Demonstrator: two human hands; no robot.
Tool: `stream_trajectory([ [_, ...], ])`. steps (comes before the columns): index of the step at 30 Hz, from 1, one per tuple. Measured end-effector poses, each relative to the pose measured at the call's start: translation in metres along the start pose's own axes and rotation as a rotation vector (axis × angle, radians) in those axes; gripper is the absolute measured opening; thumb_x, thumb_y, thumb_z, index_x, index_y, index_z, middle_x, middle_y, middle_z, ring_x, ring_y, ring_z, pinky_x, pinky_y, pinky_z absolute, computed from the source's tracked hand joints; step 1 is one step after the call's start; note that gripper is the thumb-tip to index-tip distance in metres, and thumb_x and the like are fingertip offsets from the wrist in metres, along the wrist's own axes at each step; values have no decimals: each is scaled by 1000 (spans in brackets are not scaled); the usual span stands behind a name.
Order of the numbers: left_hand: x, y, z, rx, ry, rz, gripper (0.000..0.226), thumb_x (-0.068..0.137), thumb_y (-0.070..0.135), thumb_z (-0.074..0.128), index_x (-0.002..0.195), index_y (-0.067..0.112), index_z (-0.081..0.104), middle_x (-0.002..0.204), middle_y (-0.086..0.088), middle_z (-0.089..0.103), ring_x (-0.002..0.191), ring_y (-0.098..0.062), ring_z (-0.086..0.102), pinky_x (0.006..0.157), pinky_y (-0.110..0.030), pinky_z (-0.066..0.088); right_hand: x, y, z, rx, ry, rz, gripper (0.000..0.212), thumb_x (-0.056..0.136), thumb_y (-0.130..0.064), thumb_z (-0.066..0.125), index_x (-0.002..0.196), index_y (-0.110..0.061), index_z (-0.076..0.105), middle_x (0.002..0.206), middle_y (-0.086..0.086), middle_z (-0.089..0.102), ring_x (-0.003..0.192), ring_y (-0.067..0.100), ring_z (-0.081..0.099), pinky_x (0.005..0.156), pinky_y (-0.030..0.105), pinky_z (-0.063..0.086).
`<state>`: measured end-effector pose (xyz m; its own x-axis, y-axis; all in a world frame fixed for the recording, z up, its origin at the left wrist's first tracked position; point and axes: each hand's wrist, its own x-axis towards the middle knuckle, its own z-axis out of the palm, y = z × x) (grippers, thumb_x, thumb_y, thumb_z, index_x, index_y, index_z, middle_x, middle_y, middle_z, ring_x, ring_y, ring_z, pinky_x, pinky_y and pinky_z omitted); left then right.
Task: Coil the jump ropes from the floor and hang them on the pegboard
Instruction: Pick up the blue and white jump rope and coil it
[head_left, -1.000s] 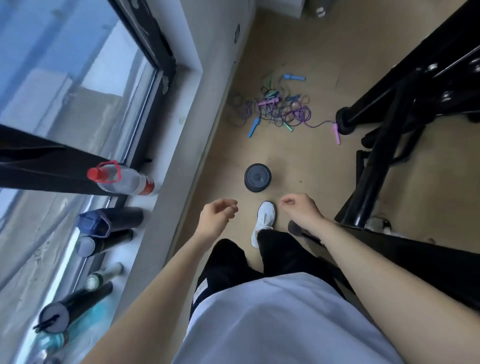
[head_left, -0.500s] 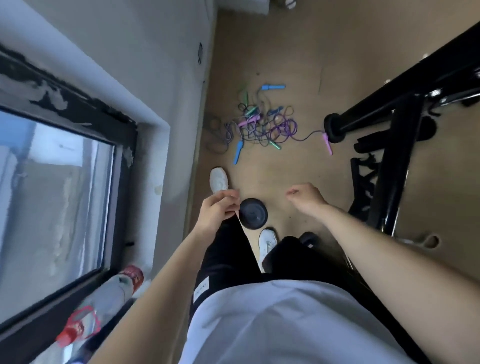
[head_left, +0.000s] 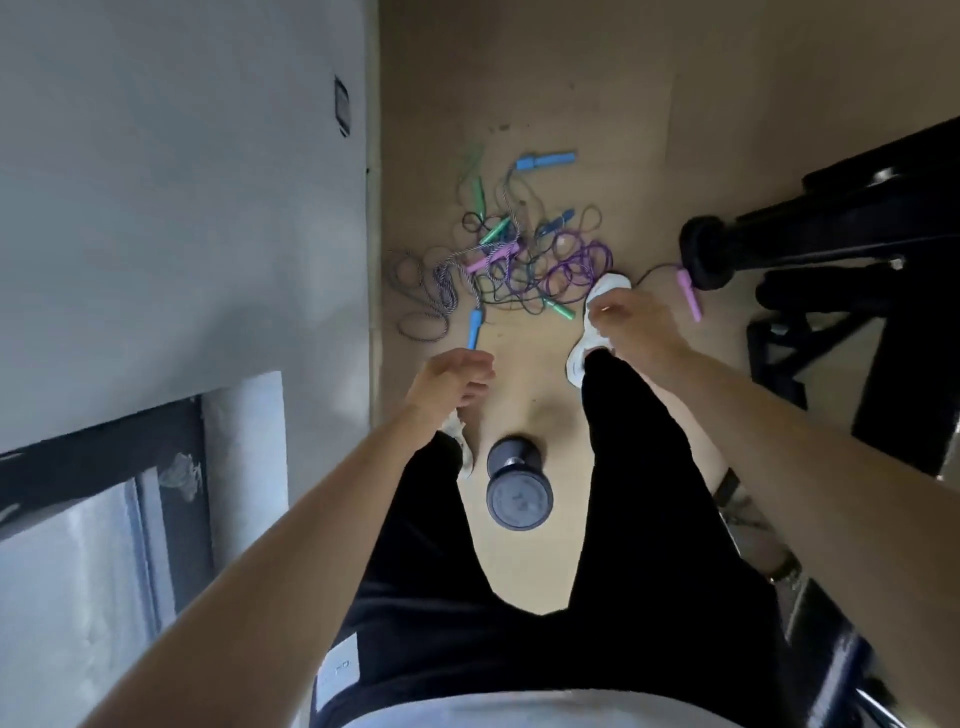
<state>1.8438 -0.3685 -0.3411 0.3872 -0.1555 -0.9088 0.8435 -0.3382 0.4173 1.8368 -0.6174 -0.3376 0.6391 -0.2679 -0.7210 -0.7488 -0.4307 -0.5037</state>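
**Jump ropes tangled on floor, both hands empty**

The jump ropes (head_left: 519, 260) were seen in one tangled heap on the tan floor (head_left: 519, 78), near the white wall (head_left: 182, 208), w/ purple, dark and black-white braided cords mixed together. A blue handle (head_left: 545, 160) was laid at the far edge of the heap. A second blue handle (head_left: 474, 328) was laid at the near edge. A pink handle (head_left: 689, 296) was found apart at the right, beside the end cap of a black metal frame (head_left: 831, 234).

The left hand (head_left: 449, 382) was held out above the floor, fingers loosely curled, nothing grasped. The right hand (head_left: 631, 322) was held fwd likewise, fingers loosely bent, nothing grasped, in front of a white shoe (head_left: 608, 288) placed at the edge of the heap. A dark dumbbell (head_left: 517, 486) was laid on the floor between the legs. A window (head_left: 78, 571) was seen at lower left.
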Motion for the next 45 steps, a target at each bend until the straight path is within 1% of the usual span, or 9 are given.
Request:
stream_trajectory([
  [9, 262, 0, 16, 281, 269, 58, 8, 82, 34, 65, 81, 27, 71, 79, 10, 69, 81, -14, 66, 70, -28, 51, 239, 62, 88, -188, -188, -101, 22, 86, -18, 66, 106, -11, 71, 102, 4, 71, 99, 22, 66, 79, 27, 46],
  [14, 400, -75, 5, 449, 409, 27, 17, 93, 24, 62, 97, 14, 75, 101, -6, 74, 99, -25, 67, 76, -28, 47, 345, 120, 189, -250, -236, -56, 24, 85, -25, 65, 107, -18, 71, 95, 0, 68, 102, 21, 64, 81, 24, 42],
  [18, 472, -123, -5, 382, 475, -3, 29, 88, 41, 68, 101, 15, 70, 106, -6, 74, 100, -25, 66, 86, -36, 52, 392, 156, 264, -207, -222, -54, 28, 81, -26, 70, 109, -22, 70, 103, 1, 70, 106, 22, 65, 86, 26, 45],
  [21, 510, -134, -15, 487, 462, 28, 27, 82, 45, 71, 86, 19, 70, 95, -5, 76, 92, -28, 69, 78, -35, 53, 407, 170, 295, -160, -252, -111, 44, 77, -22, 69, 121, -29, 66, 96, -2, 70, 100, 19, 67, 90, 33, 53],
  [24, 532, -123, -27, 489, 432, 10, 19, 79, 28, 75, 69, 16, 65, 82, -13, 71, 77, -27, 66, 65, -33, 50, 421, 179, 307, -121, -279, -146, 45, 72, -24, 72, 116, -27, 68, 86, -5, 72, 86, 14, 69, 85, 38, 57],
  [27, 538, -95, -36, 153, 145, -124, 9, 89, 11, 72, 84, 8, 66, 77, -11, 69, 61, -18, 65, 56, -28, 59, 428, 179, 312, -2, -324, -125, 32, 66, -40, 80, 91, -22, 71, 67, -5, 64, 70, 9, 60, 71, 33, 53],
  [31, 533, -64, -49, -29, -91, -138, 11, 97, 14, 62, 90, 7, 68, 70, -4, 74, 60, -14, 70, 64, -24, 62, 420, 163, 312, 349, -406, 29, 9, 83, -26, 78, 86, -20, 72, 84, 5, 67, 78, 14, 59, 65, 27, 49],
  [37, 516, -52, -54, -44, -49, -23, 9, 95, 17, 66, 88, 12, 68, 75, -1, 72, 62, -8, 68, 56, -15, 56, 408, 146, 283, 448, -451, 129, 26, 89, -1, 65, 113, -8, 68, 93, 13, 72, 75, 21, 67, 74, 31, 58],
  [45, 475, -25, -43, -116, -138, 98, 7, 96, 9, 64, 89, 7, 63, 84, -5, 66, 77, -10, 66, 67, -13, 58, 376, 122, 266, 587, -434, 15, 29, 86, -11, 67, 115, -10, 71, 101, 9, 74, 90, 20, 68, 85, 37, 45],
])
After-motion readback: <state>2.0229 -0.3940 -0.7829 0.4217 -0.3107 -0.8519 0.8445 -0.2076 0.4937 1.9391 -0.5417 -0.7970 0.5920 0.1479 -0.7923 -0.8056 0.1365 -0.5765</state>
